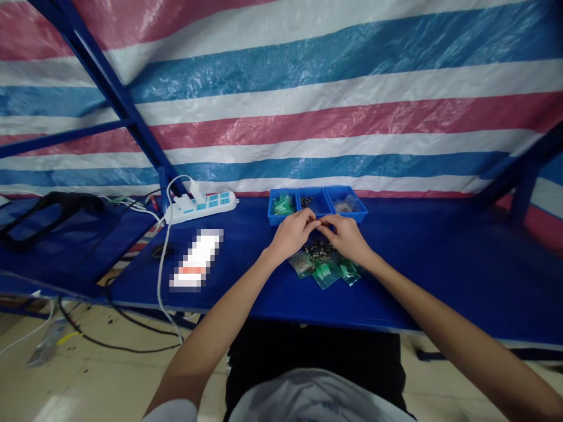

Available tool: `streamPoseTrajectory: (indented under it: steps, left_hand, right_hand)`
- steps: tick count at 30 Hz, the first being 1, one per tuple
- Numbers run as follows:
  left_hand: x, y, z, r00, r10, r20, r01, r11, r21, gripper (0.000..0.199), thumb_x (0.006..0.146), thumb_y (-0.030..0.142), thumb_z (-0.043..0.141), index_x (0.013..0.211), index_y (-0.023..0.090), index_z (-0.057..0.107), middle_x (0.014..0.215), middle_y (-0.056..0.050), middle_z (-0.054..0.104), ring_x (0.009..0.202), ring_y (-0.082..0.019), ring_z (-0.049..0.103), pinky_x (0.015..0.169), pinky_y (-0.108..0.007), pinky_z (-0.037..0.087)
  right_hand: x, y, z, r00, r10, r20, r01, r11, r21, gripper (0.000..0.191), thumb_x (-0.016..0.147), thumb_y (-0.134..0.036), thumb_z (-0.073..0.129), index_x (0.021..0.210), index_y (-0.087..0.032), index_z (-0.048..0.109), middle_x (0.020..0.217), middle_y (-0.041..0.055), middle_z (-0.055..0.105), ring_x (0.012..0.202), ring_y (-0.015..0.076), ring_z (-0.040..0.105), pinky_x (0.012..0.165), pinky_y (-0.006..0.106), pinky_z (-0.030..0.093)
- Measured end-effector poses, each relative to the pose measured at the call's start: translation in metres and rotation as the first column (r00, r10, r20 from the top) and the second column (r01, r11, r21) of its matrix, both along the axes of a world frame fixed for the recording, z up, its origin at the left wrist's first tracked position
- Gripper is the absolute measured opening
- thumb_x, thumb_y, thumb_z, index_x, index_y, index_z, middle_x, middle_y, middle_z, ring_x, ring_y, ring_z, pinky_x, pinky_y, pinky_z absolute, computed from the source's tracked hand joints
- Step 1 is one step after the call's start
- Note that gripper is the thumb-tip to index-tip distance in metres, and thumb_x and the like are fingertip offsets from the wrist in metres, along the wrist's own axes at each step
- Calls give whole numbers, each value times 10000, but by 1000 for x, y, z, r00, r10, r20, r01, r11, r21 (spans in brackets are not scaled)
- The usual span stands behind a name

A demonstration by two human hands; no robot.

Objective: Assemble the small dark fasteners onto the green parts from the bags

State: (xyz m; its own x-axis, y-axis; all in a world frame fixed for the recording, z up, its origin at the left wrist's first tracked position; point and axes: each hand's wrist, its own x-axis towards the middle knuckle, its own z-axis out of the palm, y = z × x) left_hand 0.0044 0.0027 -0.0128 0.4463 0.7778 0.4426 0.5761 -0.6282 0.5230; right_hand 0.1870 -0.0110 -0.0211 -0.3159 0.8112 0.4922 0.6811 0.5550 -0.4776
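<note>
My left hand (295,232) and my right hand (346,235) meet fingertip to fingertip just in front of the blue divided tray (275,221). The fingers of both are pinched together; whatever is between them is too small or hidden to name. Below them on the blue table lies a pile of small black and metallic parts (321,249). Around it are clear bags, one with small pale parts (301,264) and others with green pieces (326,273). In the tray, the left compartment holds green bagged pieces (283,204), the middle a few black parts (305,201), the right clear bags (343,205).
A white power strip (202,206) with plugs and a hanging white cable (162,275) lies to the left. Near it are a blurred-out white sheet (197,261) and a black object (162,251). Blue frame posts (145,138) and striped sheeting (308,117) stand behind.
</note>
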Motion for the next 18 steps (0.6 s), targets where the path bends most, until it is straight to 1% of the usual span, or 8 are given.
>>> streamPoseTrajectory:
  steps: [3,5,7,9,12,16,18]
  left_hand:
    - [0,-1,0,1000,28,-14,-28,999,32,204,1027,303,430,993,191,597,947,-45,673,818,-169,633,738,-280,480]
    - [0,-1,0,999,19,-27,-17,998,55,227,1033,259,396,1028,187,611,975,-54,680,841,-172,643,758,-286,488]
    - [-1,0,-1,999,-4,-35,6,997,70,212,1017,211,411,1080,187,612,1030,-61,685,904,-180,655,796,-293,500]
    - [-1,0,-1,999,-20,-51,23,997,71,192,991,190,465,1121,187,607,1081,-67,687,951,-189,662,815,-296,510]
    - [-2,-1,0,996,-16,-90,22,998,67,174,980,219,517,1118,182,617,1082,-70,699,942,-197,676,800,-294,520]
    - [-2,-3,3,988,3,-155,14,994,105,196,1009,276,503,1093,172,646,1032,-71,723,935,-214,692,776,-299,520]
    - [-2,-4,4,981,2,-191,22,992,126,220,1018,301,493,1062,165,661,1014,-74,727,925,-216,696,765,-297,518]
  right_hand:
    - [-1,-1,2,1000,6,-14,-7,1000,-22,184,944,-267,546,853,-197,690,798,44,717,739,207,633,714,297,429]
    - [-1,-2,3,1000,4,-20,-4,1000,-12,195,949,-275,537,846,-198,684,780,41,706,738,206,630,720,297,430]
    - [-1,-2,4,1000,-7,-24,6,1000,-3,205,952,-285,534,833,-200,678,769,39,699,736,205,628,728,299,435]
    - [-1,-2,5,999,-17,-28,18,1000,4,211,949,-300,545,814,-202,673,761,38,697,725,203,624,728,302,440]
    - [0,-4,8,998,-31,-45,32,999,18,210,941,-320,569,809,-198,678,760,38,701,714,199,621,725,304,447]
    - [2,-4,11,993,-57,-102,60,998,27,198,928,-335,592,842,-191,695,812,51,726,701,188,633,685,295,456]
    - [3,-3,10,988,-47,-146,48,999,5,189,924,-334,591,877,-189,704,841,56,737,718,191,649,661,291,463]
